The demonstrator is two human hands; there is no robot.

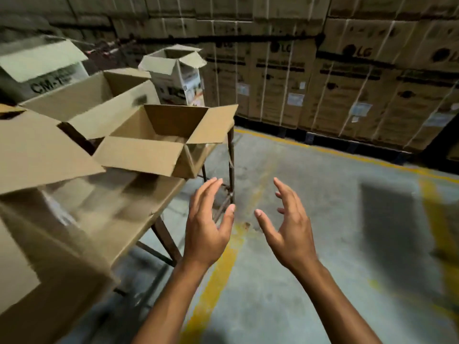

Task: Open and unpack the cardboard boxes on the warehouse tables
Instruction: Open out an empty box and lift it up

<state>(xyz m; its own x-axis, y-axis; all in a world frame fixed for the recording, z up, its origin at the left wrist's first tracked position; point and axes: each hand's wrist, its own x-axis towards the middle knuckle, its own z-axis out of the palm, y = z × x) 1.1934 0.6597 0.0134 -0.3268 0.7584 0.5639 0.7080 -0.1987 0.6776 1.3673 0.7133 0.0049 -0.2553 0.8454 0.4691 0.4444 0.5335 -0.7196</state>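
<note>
1. The left hand [208,227] and right hand [288,227] hover over the concrete floor [323,219]. Their palms are turned toward each other, with fingers spread wide and loosely curved; neither holds anything.
2. The task's boxes sit on the worktop [149,207], up and to the left of both hands. Closest to the hands is the open brown box [149,150] near the worktop's far corner, its four flaps folded out and its mouth facing straight up.
3. The left hand is the nearer one. That box lies ahead and left of it, well apart, with the worktop's edge between them. The right hand would have to cross further.
4. The box's long axis seems to run across the view, roughly parallel with the worktop's end, though motion blur makes this a judgement. What is inside cannot be made out.
5. A large carton [49,244] fills the near left. A second open brown box [94,103] and a tall white box [176,80], flaps up, stand further back.
6. The next reach probably needs to swing left and forward, bringing one hand to each short end of the box.
</note>
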